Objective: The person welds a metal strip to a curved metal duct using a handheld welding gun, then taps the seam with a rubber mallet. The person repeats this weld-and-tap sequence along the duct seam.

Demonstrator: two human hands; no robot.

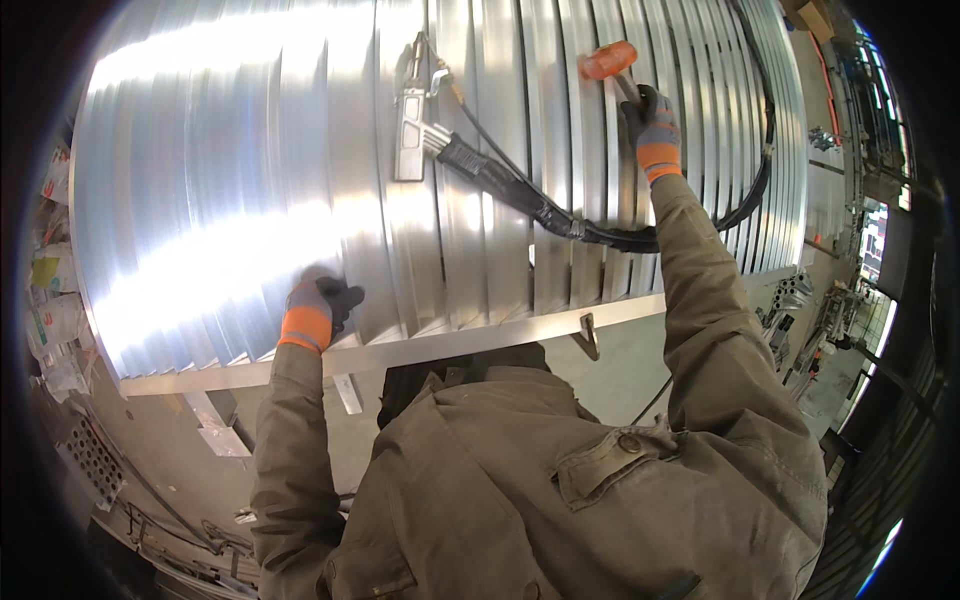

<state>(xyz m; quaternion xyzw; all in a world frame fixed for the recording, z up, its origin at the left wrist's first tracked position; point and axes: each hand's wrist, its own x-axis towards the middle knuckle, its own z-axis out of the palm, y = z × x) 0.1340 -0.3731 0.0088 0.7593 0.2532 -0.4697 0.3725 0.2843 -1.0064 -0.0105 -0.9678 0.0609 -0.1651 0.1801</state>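
Observation:
My right hand (655, 122), in a grey and orange work glove, is closed round the handle of a mallet (610, 61). The mallet's orange head is held over the metal slats (560, 110) on the far right side of the table. My left hand (328, 298), gloved the same way, is at the near ends of the slats with its fingers curled. Whether anything is between those fingers is hidden. Between my hands, farther off, a silver power tool (410, 135) lies on the slats. Its black sleeved hose (540, 208) runs right, passing below my right forearm.
A pale metal rail (470, 340) borders the slats on my side, with a small bracket (587, 337) below it. Gaps show between the slats toward the right. A perforated metal piece (92, 462) stands at the lower left. Metal tubes (790, 293) are stacked at the right.

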